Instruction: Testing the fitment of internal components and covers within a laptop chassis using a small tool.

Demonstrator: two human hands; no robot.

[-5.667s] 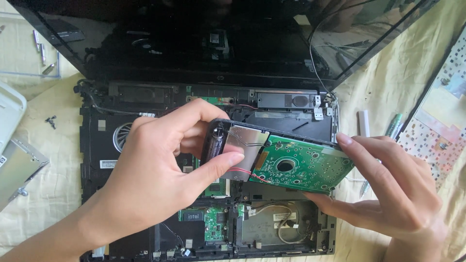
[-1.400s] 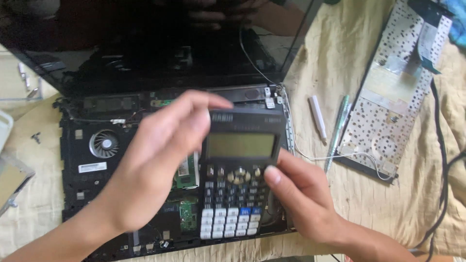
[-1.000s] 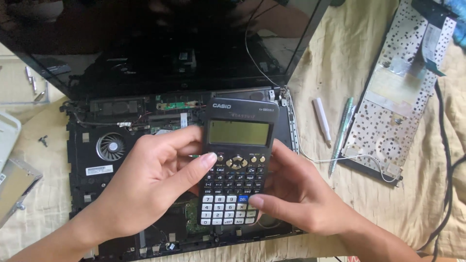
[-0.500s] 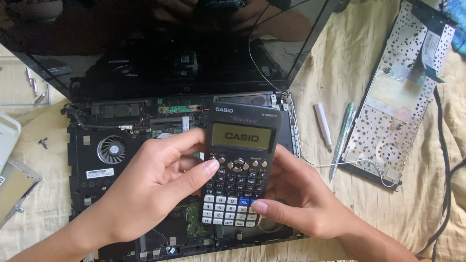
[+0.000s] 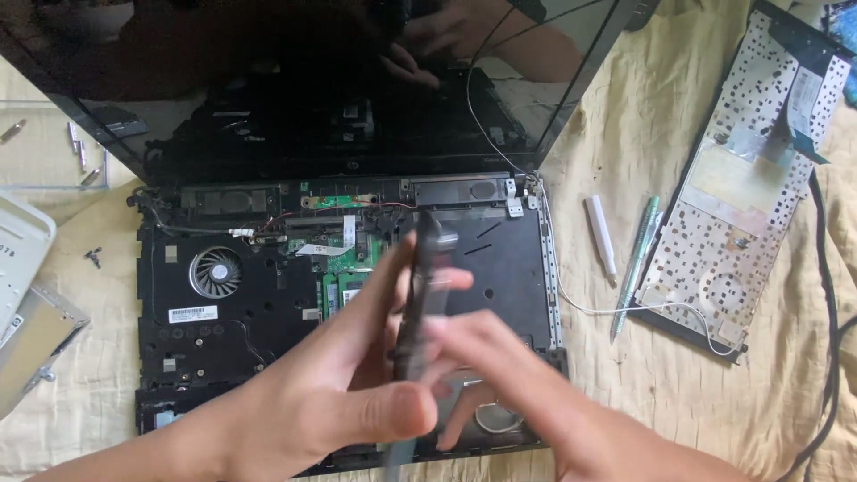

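Cloth: beige sheet [image 5: 678, 393] carries everything; whether a table lies under it cannot be told.
Left edge: white and grey metal covers [image 5: 27, 303], loose screws [image 5: 93, 257] beside them.
Laptop base [image 5: 223, 348]: black, opened, lying left of centre; round fan [image 5: 215, 271] at its left part, green circuit board [image 5: 344, 268] in the middle; dark screen [image 5: 295, 89] tilted up behind.
Left hand [image 5: 330, 402]: grip pinching the calculator, thumb near its lower end.
Calculator [image 5: 418, 295]: dark, turned edge-on, blurred, held above the base's middle.
Right hand [image 5: 509, 375]: blurred, fingers against the calculator's right face; grip state cannot be told.
Right of base: white pen cap [image 5: 600, 236], green pen [image 5: 635, 266].
Right edge: removed keyboard [image 5: 741, 170], underside up; black cable [image 5: 826, 295] alongside.
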